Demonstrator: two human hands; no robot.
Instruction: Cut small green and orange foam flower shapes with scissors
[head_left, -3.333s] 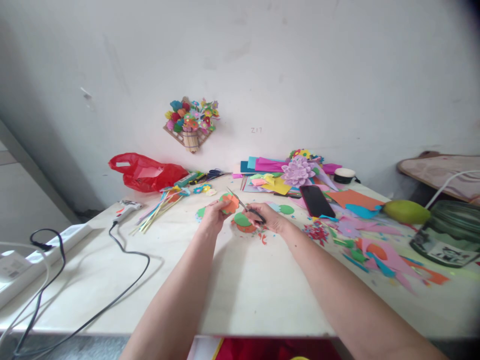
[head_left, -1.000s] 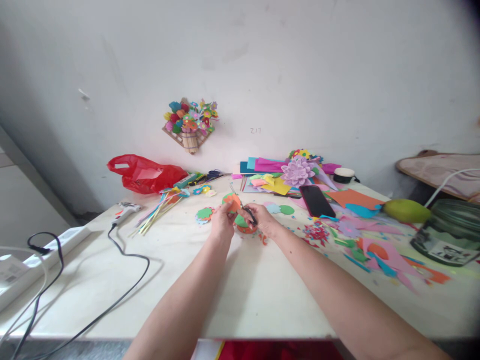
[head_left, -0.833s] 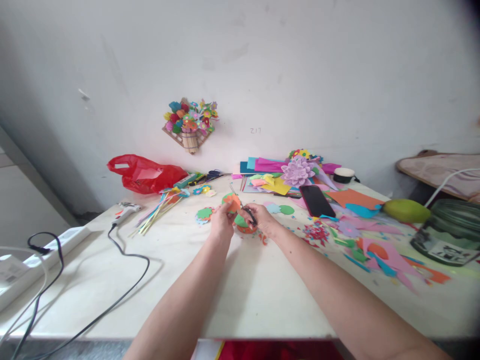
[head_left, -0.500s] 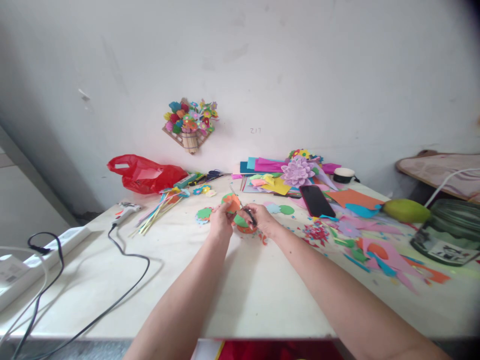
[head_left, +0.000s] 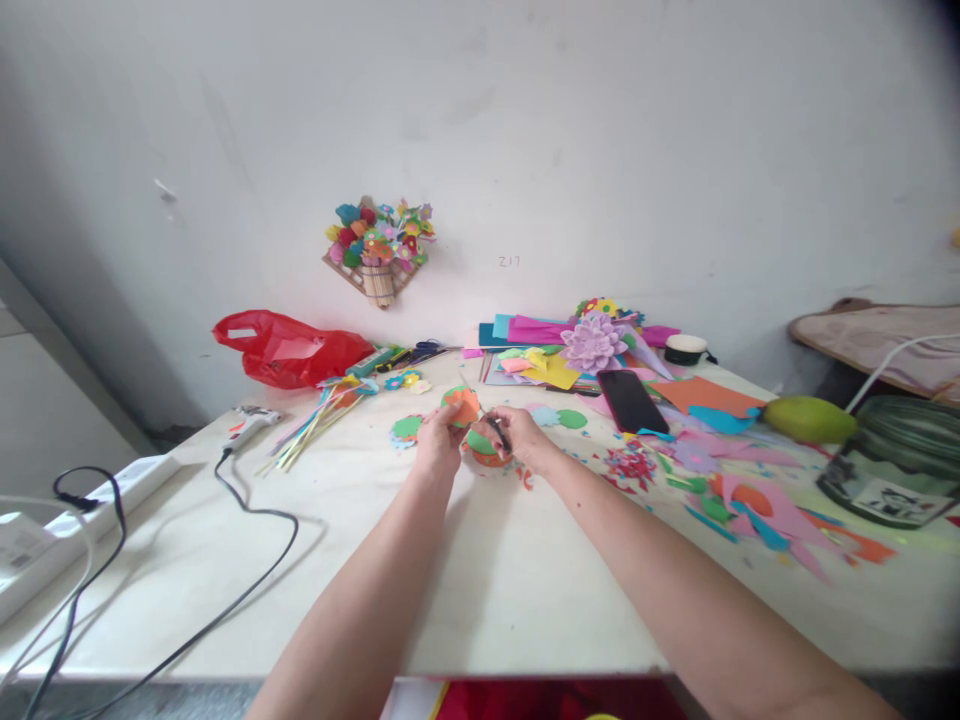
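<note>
Near the middle of the table, my left hand (head_left: 441,436) pinches an orange foam piece (head_left: 466,405) together with a green round piece (head_left: 450,394) behind it. My right hand (head_left: 520,438) is closed around the dark handles of a pair of scissors (head_left: 499,432). The scissors' blades point up and left, beside the orange piece's right edge; whether they touch it I cannot tell. Below the hands lie a green circle (head_left: 478,441) and an orange scalloped piece (head_left: 487,459), partly covered by my fingers. To the left rests another green circle (head_left: 407,428) on a light blue piece.
Foam scraps (head_left: 765,500), a phone (head_left: 631,402) and a glass jar (head_left: 892,465) occupy the right side. At left are a glue gun (head_left: 251,428) with its cord, thin sticks (head_left: 311,430), a power strip (head_left: 139,483) and a red plastic bag (head_left: 292,350). Coloured sheets (head_left: 525,330) lie at the back.
The view has shifted very slightly. Both hands keep nearly the same place and hold, with the scissors still beside the orange piece.
</note>
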